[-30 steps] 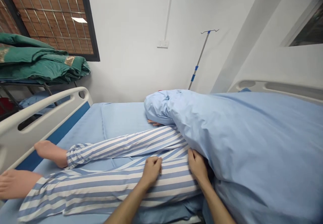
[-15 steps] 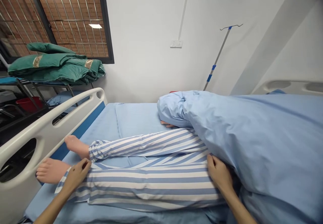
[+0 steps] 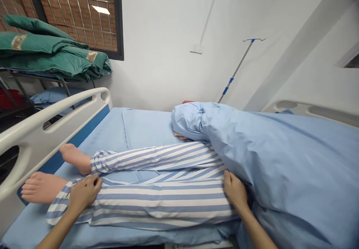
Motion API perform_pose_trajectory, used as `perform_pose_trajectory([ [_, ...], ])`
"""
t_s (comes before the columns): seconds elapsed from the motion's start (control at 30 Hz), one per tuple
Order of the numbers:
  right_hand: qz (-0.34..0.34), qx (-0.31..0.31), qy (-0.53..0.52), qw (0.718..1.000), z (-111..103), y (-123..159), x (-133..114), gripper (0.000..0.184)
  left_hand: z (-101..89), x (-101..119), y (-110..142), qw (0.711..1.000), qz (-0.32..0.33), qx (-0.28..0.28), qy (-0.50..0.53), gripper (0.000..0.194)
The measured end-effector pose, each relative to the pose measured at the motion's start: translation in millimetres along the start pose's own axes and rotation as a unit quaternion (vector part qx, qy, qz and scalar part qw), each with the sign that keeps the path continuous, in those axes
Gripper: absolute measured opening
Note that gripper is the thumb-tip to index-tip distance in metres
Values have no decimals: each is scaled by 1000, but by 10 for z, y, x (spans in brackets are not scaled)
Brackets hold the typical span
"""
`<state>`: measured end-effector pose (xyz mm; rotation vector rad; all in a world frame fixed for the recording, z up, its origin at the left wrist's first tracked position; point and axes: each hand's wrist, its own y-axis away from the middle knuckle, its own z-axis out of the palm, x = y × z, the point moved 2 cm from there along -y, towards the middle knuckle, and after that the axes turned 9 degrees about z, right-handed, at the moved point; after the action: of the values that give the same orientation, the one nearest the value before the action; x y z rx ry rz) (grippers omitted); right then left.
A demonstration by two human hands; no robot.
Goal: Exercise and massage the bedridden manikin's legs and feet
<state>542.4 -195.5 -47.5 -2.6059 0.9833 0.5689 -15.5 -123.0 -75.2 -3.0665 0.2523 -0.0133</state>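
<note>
A figure in blue-and-white striped trousers (image 3: 157,200) lies on a hospital bed, bare feet (image 3: 42,187) toward the left. A light blue blanket (image 3: 280,159) covers everything above the thighs. My left hand (image 3: 82,193) rests on the near trouser leg close to the ankle, fingers curled onto the striped cloth. My right hand (image 3: 235,191) lies on the upper thigh at the blanket's edge, fingers pressed against the fabric. A hand of the lying figure (image 3: 181,136) peeks out beneath the blanket.
The bed has a blue sheet (image 3: 140,129) and a white footboard (image 3: 42,129) at the left, with a side rail (image 3: 314,108) at the far right. Green folded blankets (image 3: 50,54) sit on a rack at the left. An IV pole (image 3: 238,67) stands by the wall.
My left hand slid from the thigh down the near leg to the ankle end. My right hand stayed at the blanket's edge. The view shifted slightly.
</note>
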Motion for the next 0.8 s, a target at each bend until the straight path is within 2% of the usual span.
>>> perform_pose_trajectory([
  [0.1, -3, 10, 6, 1000, -15, 26, -24, 51, -1, -6, -11, 1000, -23, -2, 12, 27],
  [0.3, 4, 11, 17, 1000, -23, 55, -56, 49, -39, 16, 10, 1000, -14, 8, -5, 33],
  [0.5, -16, 4, -32, 999, -16, 18, -13, 43, -76, 44, 31, 998, -45, 35, 28, 34],
  [0.6, -18, -15, 17, 1000, -3, -15, -28, 39, -76, 47, 35, 996, -64, 45, 49, 35],
  [0.7, -26, -27, 83, 996, 86, 4, -242, 32, -55, 41, 36, 995, -60, 54, 60, 35],
  [0.8, -101, -61, 47, 992, 310, 176, -817, 26, -8, 20, 32, 994, -47, 73, 59, 33],
])
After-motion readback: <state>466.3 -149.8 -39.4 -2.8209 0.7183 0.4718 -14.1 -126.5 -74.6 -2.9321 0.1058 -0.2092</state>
